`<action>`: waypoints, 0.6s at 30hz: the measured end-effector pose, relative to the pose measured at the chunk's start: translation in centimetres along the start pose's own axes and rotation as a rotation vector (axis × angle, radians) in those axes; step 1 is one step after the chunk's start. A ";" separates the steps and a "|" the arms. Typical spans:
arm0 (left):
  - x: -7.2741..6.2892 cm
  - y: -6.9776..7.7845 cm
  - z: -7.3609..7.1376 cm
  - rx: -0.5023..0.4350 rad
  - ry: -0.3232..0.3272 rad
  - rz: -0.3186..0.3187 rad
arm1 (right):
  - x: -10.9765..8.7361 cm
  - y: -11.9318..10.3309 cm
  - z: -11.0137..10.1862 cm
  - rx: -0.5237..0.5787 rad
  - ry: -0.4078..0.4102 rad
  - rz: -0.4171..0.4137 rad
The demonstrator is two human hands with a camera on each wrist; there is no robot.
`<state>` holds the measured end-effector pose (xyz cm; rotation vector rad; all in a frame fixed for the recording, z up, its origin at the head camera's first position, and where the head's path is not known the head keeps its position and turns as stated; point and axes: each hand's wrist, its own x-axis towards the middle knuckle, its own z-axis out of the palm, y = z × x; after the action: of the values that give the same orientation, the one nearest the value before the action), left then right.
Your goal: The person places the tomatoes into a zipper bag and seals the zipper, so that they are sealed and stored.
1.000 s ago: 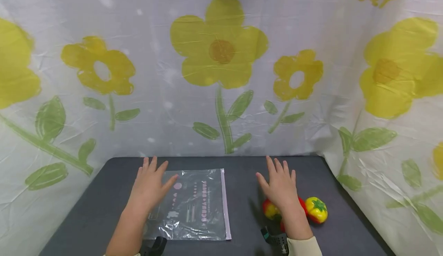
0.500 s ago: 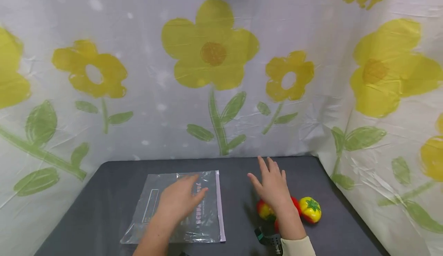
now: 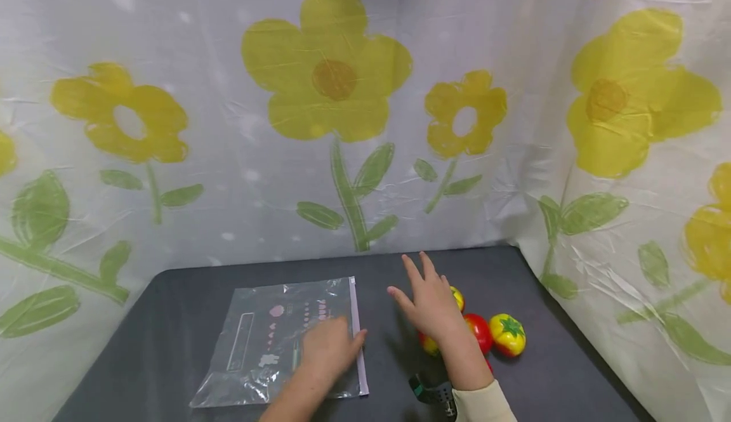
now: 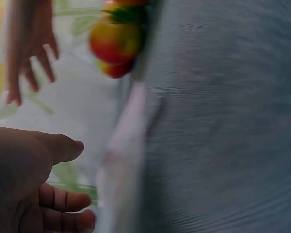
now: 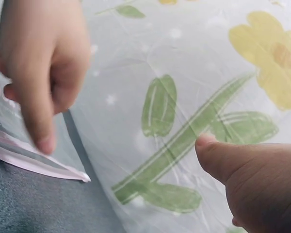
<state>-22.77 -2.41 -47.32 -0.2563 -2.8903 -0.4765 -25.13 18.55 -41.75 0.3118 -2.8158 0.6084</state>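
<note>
A clear plastic zip bag (image 3: 245,346) with pink print lies flat, its pale pink zip strip (image 3: 356,333) along the right side. Over that strip hovers my left hand (image 3: 328,349), fingers loosely bent with nothing in them. The left wrist view shows its thumb and fingers apart beside the blurred strip (image 4: 123,131). My right hand (image 3: 431,304) is held above the table, fingers spread and nothing held. Under and beside it sit several toy fruits, among them a glossy red one (image 3: 478,332) and a yellow-and-red one (image 3: 507,334) with a green star top. My forearm partly hides the group.
The dark grey table (image 3: 188,308) ends against a white curtain (image 3: 257,219) printed with yellow flowers, which also closes off both sides. A black wrist strap (image 3: 431,393) shows below my right hand.
My left hand has travelled right across the bag to its zip side, its fingers bending. My right hand has shifted slightly left, uncovering more of the fruits. The head view has turned a little right.
</note>
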 end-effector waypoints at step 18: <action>-0.2 -0.1 2.1 -0.035 -0.037 0.006 | -0.2 -1.1 0.6 0.005 -0.049 -0.038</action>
<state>-22.91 -1.80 -49.40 -0.2828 -2.9185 -0.5275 -24.77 17.38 -41.94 0.3851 -2.8482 0.6076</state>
